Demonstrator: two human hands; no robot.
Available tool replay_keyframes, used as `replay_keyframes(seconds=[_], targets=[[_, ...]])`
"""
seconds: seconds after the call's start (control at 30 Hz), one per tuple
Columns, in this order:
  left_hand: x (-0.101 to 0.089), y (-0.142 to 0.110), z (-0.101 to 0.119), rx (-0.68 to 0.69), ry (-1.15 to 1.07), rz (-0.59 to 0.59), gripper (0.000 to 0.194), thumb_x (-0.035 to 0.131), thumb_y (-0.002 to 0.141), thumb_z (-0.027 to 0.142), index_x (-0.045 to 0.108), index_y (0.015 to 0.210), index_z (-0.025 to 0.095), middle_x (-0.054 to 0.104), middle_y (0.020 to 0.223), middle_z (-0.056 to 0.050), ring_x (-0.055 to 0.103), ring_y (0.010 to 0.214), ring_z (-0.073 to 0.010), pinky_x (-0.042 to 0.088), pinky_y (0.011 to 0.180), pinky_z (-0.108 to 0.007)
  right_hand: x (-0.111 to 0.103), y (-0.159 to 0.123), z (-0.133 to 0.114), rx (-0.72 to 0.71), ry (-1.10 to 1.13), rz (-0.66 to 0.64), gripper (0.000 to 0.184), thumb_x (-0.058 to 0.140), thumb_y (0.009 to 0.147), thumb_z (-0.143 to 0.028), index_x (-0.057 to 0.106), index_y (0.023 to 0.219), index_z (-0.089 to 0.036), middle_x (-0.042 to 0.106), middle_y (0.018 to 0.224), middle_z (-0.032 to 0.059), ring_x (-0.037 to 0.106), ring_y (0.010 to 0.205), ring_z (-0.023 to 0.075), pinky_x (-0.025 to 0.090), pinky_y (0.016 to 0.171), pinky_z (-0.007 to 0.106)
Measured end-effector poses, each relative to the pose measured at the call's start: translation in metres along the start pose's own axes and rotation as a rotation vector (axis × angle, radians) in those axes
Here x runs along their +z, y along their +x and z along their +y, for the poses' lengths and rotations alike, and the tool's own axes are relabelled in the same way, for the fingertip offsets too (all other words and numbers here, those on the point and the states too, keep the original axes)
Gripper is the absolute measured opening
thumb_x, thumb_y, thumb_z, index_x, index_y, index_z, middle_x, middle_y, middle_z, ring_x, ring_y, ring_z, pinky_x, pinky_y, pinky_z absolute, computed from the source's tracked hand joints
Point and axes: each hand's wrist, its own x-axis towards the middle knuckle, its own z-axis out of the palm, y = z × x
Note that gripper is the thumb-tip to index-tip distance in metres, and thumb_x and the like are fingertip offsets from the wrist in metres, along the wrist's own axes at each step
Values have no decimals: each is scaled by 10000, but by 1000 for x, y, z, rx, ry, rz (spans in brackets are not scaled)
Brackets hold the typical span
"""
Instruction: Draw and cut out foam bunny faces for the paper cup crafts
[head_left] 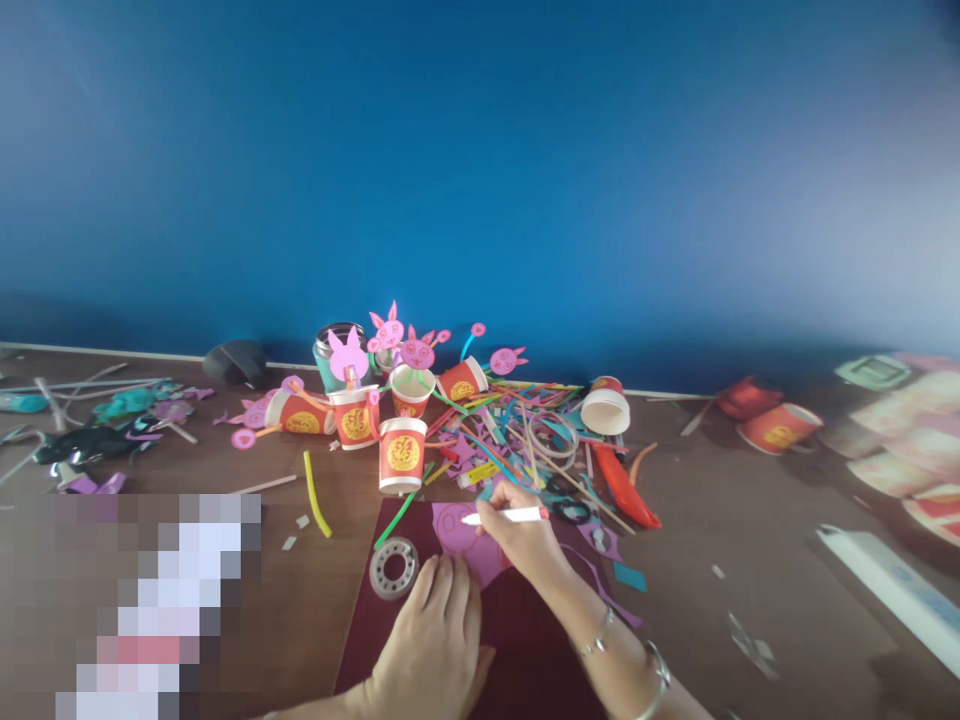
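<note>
My right hand grips a white marker with a red end, its tip against a pink sheet with red outlines drawn on it. Flat on the lower left part of that sheet lies my left hand, fingers stretched out and close together. Under both is a dark maroon board. Beside my left fingertips sits a grey ring with holes, perhaps a tape roll. Just beyond the board stands a red and white paper cup; a green straw crosses the board's edge.
Behind are several paper cups with pink animal faces on straws. A heap of straws and scraps spreads right of them, near a red piece. A long white box lies at right. A blue wall rises behind the table.
</note>
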Motion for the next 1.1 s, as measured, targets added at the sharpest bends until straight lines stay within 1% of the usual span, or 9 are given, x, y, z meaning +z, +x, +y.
replay_keyframes(seconds=[0.1, 0.2, 0.23, 0.33, 0.43, 0.6, 0.73, 0.93, 1.1], targets=[[-2, 0, 0, -7, 9, 35, 504, 483, 866, 498, 672, 1091, 88, 700, 1074, -137, 590, 1016, -286, 284, 973, -410, -2, 0, 1, -35, 119, 57, 281, 575, 810, -349, 455, 589, -225, 639, 515, 2, 576, 509, 152, 430, 543, 258], [-3, -1, 0, -28, 22, 52, 510, 482, 861, 516, 684, 1063, 93, 698, 1079, -139, 584, 1031, -291, 278, 978, -418, -4, -2, -2, -88, 177, 132, 320, 561, 834, -400, 449, 592, -223, 580, 474, -17, 525, 479, 134, 418, 536, 254], [-2, -1, 1, -32, 25, 55, 519, 475, 861, 522, 683, 1064, 92, 694, 1087, -143, 580, 1038, -293, 274, 983, -423, -4, -4, -3, -97, 179, 130, 312, 568, 828, -393, 446, 598, -222, 556, 468, -29, 503, 464, 125, 406, 518, 247], [-1, -2, 0, -29, 31, 57, 539, 454, 867, 527, 663, 1099, 87, 680, 1111, -158, 571, 1056, -300, 264, 993, -440, -4, -7, -7, -86, 156, 61, 245, 607, 777, -324, 442, 628, -221, 481, 484, -66, 435, 436, 100, 348, 457, 220], [0, -2, 0, -20, 24, 43, 536, 452, 867, 522, 655, 1107, 87, 678, 1108, -166, 571, 1053, -307, 265, 989, -448, -1, -7, -7, -86, 105, 37, 234, 600, 739, -271, 423, 593, -222, 426, 482, -77, 396, 432, 90, 323, 445, 213], [-3, 0, -2, -6, 7, 26, 516, 463, 867, 504, 649, 1120, 95, 673, 1112, -146, 573, 1042, -300, 304, 967, -426, 1, -3, -2, -51, 2, -1, 273, 571, 767, -329, 432, 559, -223, 502, 463, -47, 435, 432, 106, 354, 468, 230], [-4, 1, -2, 4, -5, 26, 504, 485, 860, 493, 656, 1108, 88, 688, 1072, -134, 580, 1016, -300, 299, 968, -430, 2, -3, 0, -30, -49, -4, 254, 585, 746, -295, 420, 565, -228, 550, 475, -37, 473, 453, 119, 363, 478, 229], [-5, 3, -2, -1, 1, 73, 495, 531, 827, 507, 684, 1055, 96, 703, 1038, -120, 589, 983, -294, 265, 974, -420, 3, -4, -1, -17, -57, 0, 258, 571, 748, -282, 411, 553, -230, 561, 467, -35, 490, 444, 120, 380, 476, 225], [-4, 3, -1, -3, 11, 75, 502, 536, 820, 513, 684, 1057, 96, 701, 1040, -118, 582, 989, -299, 246, 982, -425, 3, -4, 1, -45, -85, -4, 265, 569, 769, -306, 426, 561, -227, 572, 479, -30, 485, 452, 122, 381, 481, 228]])
